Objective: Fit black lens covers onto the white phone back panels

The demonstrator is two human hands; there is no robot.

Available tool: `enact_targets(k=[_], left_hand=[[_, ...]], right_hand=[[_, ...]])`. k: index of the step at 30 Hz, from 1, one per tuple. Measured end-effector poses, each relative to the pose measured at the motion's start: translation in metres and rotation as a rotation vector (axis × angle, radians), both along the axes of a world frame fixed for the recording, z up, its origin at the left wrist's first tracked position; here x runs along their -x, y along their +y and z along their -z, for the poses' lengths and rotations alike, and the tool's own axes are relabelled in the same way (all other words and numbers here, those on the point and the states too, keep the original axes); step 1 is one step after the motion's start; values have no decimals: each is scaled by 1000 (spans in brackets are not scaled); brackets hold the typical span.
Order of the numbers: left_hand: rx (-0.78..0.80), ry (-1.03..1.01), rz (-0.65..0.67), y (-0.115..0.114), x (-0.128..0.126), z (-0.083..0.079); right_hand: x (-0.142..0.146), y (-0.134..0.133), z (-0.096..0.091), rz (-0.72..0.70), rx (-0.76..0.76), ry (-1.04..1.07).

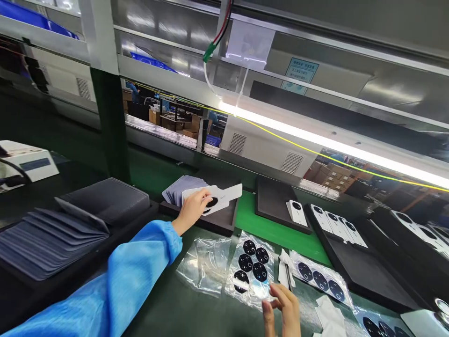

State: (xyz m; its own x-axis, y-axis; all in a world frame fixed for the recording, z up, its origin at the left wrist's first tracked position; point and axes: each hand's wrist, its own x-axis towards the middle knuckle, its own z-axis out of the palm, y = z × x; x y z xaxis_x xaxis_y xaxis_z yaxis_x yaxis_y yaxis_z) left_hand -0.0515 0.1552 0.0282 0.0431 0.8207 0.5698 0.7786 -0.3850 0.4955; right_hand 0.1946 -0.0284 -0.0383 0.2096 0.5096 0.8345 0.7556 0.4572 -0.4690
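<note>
My left hand, in a blue sleeve, grips a white phone back panel with a round black camera opening. Behind it, a fanned stack of grey-blue cards leans in a dark tray. My right hand sits low in view, thumb and fingers close together at a plastic sheet of black discs. A shiny translucent disc lies by its fingertips. Whether those fingers pinch a thin film is hard to see. A crumpled clear plastic bag lies between my hands.
Left of my arm lie fanned dark sheets and a dark pad. On the right, black mats carry several white panels. Another disc sheet and tweezers lie nearby. A metal shelf and yellow cable run overhead.
</note>
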Motion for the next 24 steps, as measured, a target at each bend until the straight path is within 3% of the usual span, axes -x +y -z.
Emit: enact_targets(k=[3, 8, 13, 18, 20, 24], left_hand=[[52, 84, -8, 13, -6, 8], [60, 237, -27, 14, -12, 8], [106, 364, -71, 6, -12, 3], [167, 444, -12, -12, -6, 0], [160, 509, 144, -27, 1, -3], [224, 571, 658, -79, 22, -14]], right_hand=[[9, 0, 4, -25, 58, 25], [7, -3, 3, -56, 129, 33], [0, -7, -13, -62, 150, -171], [5, -1, -16, -100, 192, -130], [8, -5, -17, -135, 257, -121], [-6, -34, -33, -343, 513, -140]])
